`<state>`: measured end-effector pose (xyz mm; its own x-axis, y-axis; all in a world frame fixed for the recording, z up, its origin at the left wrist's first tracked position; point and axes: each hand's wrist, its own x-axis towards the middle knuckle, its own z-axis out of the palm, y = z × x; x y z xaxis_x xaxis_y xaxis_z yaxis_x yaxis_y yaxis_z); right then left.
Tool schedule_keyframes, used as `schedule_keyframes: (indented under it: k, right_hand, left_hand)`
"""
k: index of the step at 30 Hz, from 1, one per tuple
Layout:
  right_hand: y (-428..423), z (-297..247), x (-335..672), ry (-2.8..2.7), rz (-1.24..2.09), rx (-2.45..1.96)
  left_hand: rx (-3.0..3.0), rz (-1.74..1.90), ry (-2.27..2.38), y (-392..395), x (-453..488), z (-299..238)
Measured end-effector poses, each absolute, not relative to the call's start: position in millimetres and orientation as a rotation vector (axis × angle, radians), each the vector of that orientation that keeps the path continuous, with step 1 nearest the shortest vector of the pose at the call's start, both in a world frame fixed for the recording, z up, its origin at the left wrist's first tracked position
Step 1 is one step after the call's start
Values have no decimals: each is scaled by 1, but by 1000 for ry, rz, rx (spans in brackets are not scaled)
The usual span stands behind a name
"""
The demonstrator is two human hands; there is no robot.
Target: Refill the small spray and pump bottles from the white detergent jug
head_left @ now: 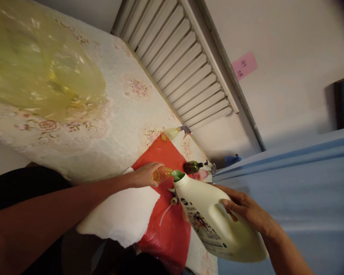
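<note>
My left hand (145,175) is closed round a small clear bottle (161,174) of amber liquid, holding it on the red plastic sheet (166,229). My right hand (246,212) grips the side of a large white jug (218,225) with a printed label. The jug is tilted so that its green spout (177,175) touches the mouth of the small bottle. A pump cap with a thin tube (169,206) lies on the red sheet under the jug.
A white cloth (123,217) lies over the red sheet. A dark green bottle (192,167), a pinkish bottle (201,175) and a pale spray bottle (174,132) rest farther along the floral tablecloth (123,114). A big yellowish plastic bag (37,65) sits at one end. A louvred shutter (183,65) and blue fabric (298,183) border the table.
</note>
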<state>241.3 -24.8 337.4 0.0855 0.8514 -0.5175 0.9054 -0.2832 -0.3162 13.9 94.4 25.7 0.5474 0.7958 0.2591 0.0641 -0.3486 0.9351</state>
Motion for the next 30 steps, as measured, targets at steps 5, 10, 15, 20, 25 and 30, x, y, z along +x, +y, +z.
schedule_keyframes:
  k: [5,10,15,20,25,30]
  right_hand:
    - [-25,337,242,1844,-956,2242]
    - [-25,338,242,1839,-954,2244]
    - [-25,338,243,1822,-939,2259]
    - [-25,338,243,1822,-916,2259]
    - [-25,339,239,1824,-955,2244]
    - [-25,338,243,1833,-936,2242]
  left_hand:
    - [1786,929,713,94,14,26]
    - [1784,925,710,94,14,26]
    - [1787,912,707,94,14,27]
    - [1792,907,704,94,12,29]
    - [1793,904,710,94,12,29]
    - [1789,899,713,94,12,30]
